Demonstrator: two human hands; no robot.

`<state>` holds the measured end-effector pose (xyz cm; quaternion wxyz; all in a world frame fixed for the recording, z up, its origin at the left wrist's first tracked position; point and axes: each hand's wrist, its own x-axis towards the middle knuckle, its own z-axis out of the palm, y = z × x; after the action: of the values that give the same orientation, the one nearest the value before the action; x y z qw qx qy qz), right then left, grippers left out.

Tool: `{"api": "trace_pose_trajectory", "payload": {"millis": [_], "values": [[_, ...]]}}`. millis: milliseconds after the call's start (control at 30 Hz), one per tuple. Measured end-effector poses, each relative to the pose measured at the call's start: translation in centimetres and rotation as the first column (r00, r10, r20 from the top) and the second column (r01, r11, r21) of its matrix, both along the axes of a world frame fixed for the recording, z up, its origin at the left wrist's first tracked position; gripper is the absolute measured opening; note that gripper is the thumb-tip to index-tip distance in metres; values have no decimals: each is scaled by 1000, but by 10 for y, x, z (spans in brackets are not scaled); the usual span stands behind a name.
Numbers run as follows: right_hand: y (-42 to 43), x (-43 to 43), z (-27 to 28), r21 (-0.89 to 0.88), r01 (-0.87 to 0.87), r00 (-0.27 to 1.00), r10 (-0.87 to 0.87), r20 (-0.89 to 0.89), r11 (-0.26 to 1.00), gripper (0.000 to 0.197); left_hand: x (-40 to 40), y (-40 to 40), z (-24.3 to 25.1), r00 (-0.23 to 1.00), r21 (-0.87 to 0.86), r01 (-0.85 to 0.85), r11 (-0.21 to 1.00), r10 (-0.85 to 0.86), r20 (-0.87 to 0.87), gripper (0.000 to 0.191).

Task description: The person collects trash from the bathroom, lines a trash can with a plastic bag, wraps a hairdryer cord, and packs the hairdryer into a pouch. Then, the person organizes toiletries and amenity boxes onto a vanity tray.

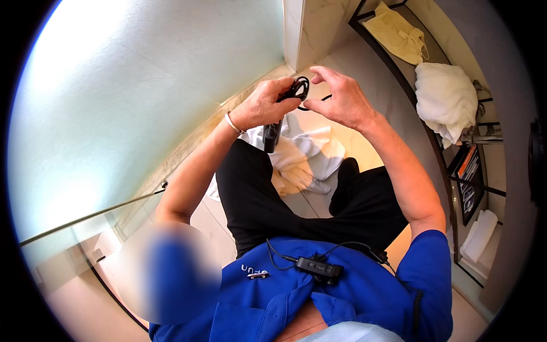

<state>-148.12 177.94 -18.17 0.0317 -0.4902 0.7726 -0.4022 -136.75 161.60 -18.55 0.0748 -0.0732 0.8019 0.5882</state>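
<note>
A coiled black cord sits in my left hand, pinched between thumb and fingers. Below that hand hangs a black object, perhaps the handle of a hair dryer; its upper part is hidden by the hand. To the right, my right hand is raised with thumb and fingers apart. A loop of the cord runs from the coil to this hand and passes behind its thumb; whether the hand touches it I cannot tell.
Crumpled white cloths lie on the tiled floor between my legs. A frosted glass panel stands at the left. At the right, a dark-framed shelf unit bears a cream drawstring bag, a bundled white towel and a rolled white towel.
</note>
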Motion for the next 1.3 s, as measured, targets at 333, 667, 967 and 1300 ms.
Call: {"api": "trace_pose_trajectory", "payload": {"millis": [333,667,967,1300], "values": [[0,7,-25,202,-120,983,144,-110,972,26,5,17,-32,992,-57,87,995,-92,-92,18],[-2,-4,-35,400,-34,994,72,-80,916,10,3,41,-67,983,-235,-79,969,36,-181,23],[9,-21,-20,594,-209,972,99,212,777,24,-4,49,-96,942,-360,-275,892,174,-288,15],[13,-28,-29,305,-270,956,217,196,913,10,10,63,-93,968,-430,75,900,-169,-186,14]]}}
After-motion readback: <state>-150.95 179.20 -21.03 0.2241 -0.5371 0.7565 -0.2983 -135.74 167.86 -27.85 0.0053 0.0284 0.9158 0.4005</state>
